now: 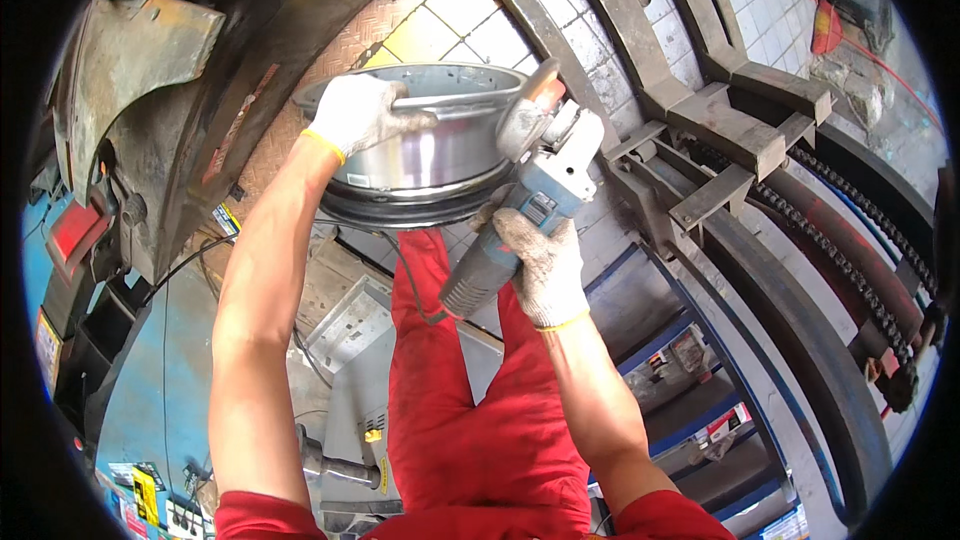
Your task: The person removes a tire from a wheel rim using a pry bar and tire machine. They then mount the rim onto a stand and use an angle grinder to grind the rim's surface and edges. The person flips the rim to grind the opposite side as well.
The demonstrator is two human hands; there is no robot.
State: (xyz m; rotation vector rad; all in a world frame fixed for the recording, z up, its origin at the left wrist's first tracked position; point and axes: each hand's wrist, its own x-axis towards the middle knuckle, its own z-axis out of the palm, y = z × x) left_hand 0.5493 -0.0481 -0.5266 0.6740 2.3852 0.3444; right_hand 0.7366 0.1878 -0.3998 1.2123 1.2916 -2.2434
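A silver metal wheel rim (430, 152) is in front of me, its open side facing up and a dark lower edge beneath. My left hand (365, 118), in a white knit glove, grips the rim's upper left edge with fingers curled over it. In my right hand (545, 265), also gloved, is a blue-grey angle grinder (490, 260), held by its body and tilted up to the right. Its disc (528, 110) is beside the right side of the rim; whether they touch I cannot tell. A dark cord (412, 285) hangs from the grinder's lower end.
At right stands a heavy steel frame (730, 130) with chains (850, 260). Large dark metal panels (270, 60) lean at the left, above a blue surface (150, 380). A blue-edged shelf rack (690, 380) holds small items at lower right. White tiles (480, 0) cover the floor ahead.
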